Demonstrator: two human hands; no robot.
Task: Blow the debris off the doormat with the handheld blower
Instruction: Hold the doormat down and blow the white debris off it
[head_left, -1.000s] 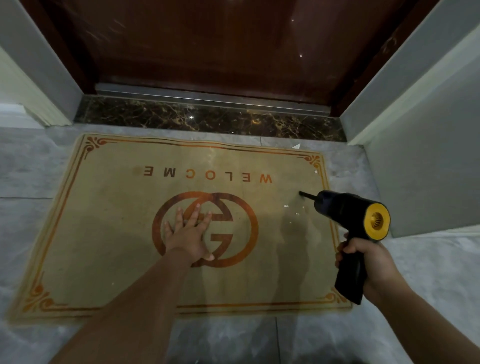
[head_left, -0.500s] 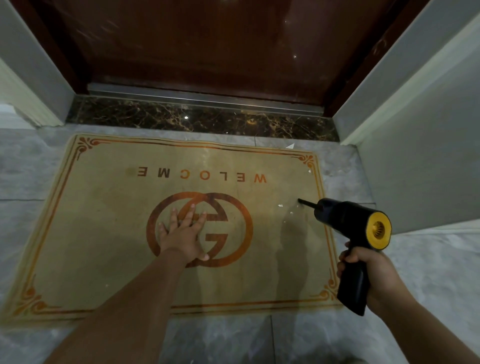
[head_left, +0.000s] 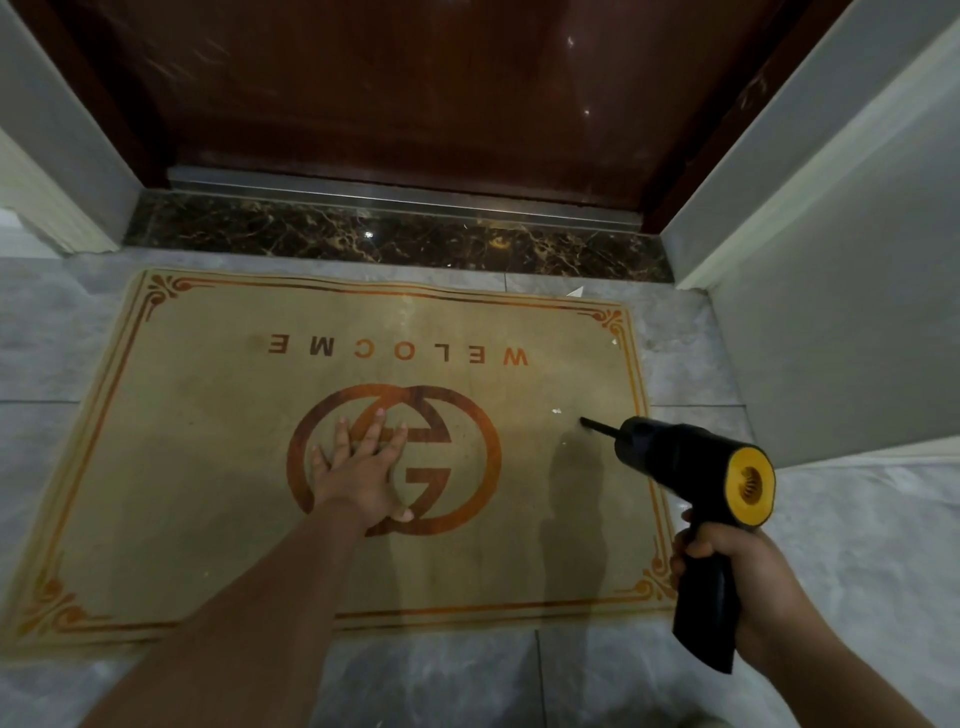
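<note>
A tan doormat (head_left: 197, 467) with an orange border, the word WELCOME and a double-ring logo lies flat on the grey tiles before a door. My left hand (head_left: 358, 467) presses flat on the logo, fingers spread. My right hand (head_left: 727, 566) grips the handle of a black handheld blower (head_left: 675, 457) with a yellow rear ring. Its thin nozzle points left over the mat's right side. A small white speck of debris (head_left: 557, 411) lies just ahead of the nozzle tip. Another speck (head_left: 614, 342) sits near the mat's far right corner.
A dark wooden door (head_left: 415, 93) and a dark marble threshold (head_left: 395, 239) close the far side. Grey walls stand at the left (head_left: 57, 140) and the right (head_left: 831, 312). A white scrap (head_left: 576, 292) lies on the tiles beyond the mat's far right edge.
The blower has dropped slightly lower and nearer the mat. Fewer white specks lie by its nozzle than before. My left hand stays pressed on the logo.
</note>
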